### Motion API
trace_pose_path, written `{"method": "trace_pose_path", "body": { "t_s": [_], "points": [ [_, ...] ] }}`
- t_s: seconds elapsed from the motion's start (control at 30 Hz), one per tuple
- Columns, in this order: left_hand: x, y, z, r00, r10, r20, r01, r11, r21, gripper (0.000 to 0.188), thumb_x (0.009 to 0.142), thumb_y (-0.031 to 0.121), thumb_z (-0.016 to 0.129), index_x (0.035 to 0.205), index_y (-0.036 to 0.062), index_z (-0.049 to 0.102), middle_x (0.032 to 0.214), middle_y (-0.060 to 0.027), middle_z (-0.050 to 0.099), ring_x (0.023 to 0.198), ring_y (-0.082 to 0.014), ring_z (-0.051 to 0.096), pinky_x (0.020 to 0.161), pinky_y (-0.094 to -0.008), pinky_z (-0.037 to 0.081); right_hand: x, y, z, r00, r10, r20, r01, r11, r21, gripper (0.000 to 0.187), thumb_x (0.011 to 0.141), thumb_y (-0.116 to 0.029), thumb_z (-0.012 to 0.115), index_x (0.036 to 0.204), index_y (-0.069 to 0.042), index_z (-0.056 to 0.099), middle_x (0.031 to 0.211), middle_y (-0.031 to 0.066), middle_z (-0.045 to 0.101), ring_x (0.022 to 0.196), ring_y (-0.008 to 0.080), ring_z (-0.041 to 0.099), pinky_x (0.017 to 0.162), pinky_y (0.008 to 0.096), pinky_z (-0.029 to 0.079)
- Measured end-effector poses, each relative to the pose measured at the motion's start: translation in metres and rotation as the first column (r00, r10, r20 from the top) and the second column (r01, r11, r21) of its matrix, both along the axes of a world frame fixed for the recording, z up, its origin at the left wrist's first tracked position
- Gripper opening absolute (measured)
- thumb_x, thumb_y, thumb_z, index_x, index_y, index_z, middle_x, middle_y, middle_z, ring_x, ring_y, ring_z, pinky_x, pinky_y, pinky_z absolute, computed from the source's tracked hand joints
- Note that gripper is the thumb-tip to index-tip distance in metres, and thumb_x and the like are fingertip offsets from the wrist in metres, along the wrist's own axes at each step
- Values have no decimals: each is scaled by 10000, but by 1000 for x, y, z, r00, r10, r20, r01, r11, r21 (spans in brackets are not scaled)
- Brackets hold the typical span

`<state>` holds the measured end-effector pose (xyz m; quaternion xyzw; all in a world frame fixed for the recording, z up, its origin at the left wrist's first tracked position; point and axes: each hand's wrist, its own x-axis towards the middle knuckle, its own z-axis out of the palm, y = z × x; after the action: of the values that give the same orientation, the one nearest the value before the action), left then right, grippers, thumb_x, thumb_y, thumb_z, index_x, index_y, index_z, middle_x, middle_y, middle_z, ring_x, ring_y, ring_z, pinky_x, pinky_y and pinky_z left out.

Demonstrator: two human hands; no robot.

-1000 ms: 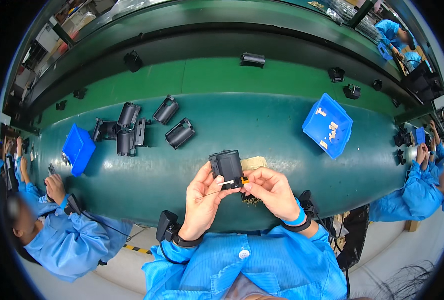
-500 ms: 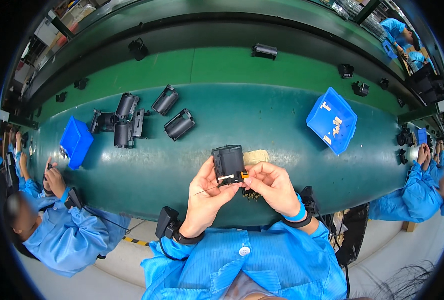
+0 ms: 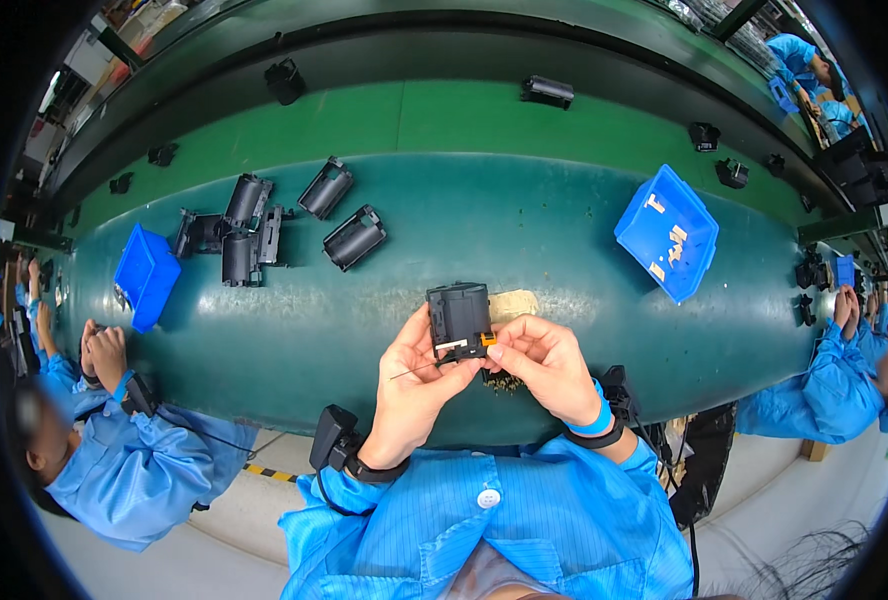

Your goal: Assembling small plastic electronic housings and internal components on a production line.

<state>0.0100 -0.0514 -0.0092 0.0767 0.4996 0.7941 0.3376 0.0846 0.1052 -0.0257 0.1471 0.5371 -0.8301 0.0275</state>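
Observation:
My left hand [image 3: 413, 387] grips a black plastic housing [image 3: 458, 311] from its left and lower side, fingers behind it and thumb along the lower edge. A white strip [image 3: 451, 345] shows near the housing's bottom. At its lower right corner sits a small orange piece [image 3: 488, 339], pinched by the thumb and fingertips of my right hand [image 3: 547, 366]. A thin dark wire-like length [image 3: 412, 372] sticks out leftward across my left palm; where it ends under the thumb is hidden. Right behind the housing lies a pale yellow block [image 3: 514, 304] on the green table.
Several similar black housings [image 3: 355, 238] lie at the left back. One blue bin [image 3: 147, 277] stands at left; another blue bin [image 3: 668, 234] with small pale pieces is at right. Black parts [image 3: 548, 92] rest along the lighter green strip behind. Co-workers [image 3: 149, 450] sit on both sides.
The view has shifted slightly. Both hands keep their hold on the housing and the orange piece, with the right fingertips a little adjusted. The left co-worker's hands have moved.

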Motion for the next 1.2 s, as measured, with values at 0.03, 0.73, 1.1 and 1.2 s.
{"method": "trace_pose_path", "body": {
  "t_s": [0.03,0.73,1.1,1.2],
  "points": [
    [0,1,0,1000,12,7,-12,1000,-4,623,763,-162,592,1335,-54,370,1200,-139,561,1067,-186,583,912,-300,499,0,0,0,1000,2,14,-2,1000,13,100,898,-88,617,916,0,574,852,40,633,791,78,598,710,216,488],
    [5,8,-5,994,105,36,-106,994,-1,566,774,-148,605,1299,-58,415,1127,-136,610,981,-175,619,871,-295,515,0,-1,-1,999,-36,0,36,999,-9,92,899,-92,620,906,-11,576,848,23,635,786,63,597,696,200,482],
    [4,9,-7,994,109,26,-109,994,-8,532,783,-143,603,1280,-55,434,1099,-128,624,965,-161,623,863,-287,518,1,-2,-4,999,-39,5,39,999,-17,79,899,-77,614,911,-10,574,862,34,638,795,68,601,707,205,486],
    [4,9,-8,993,114,31,-114,993,-14,536,784,-144,600,1284,-55,430,1099,-130,624,964,-164,624,863,-288,519,0,-2,-4,999,-39,10,39,999,-17,75,898,-73,613,910,-10,575,865,38,639,796,72,602,712,209,488]
  ]
}}
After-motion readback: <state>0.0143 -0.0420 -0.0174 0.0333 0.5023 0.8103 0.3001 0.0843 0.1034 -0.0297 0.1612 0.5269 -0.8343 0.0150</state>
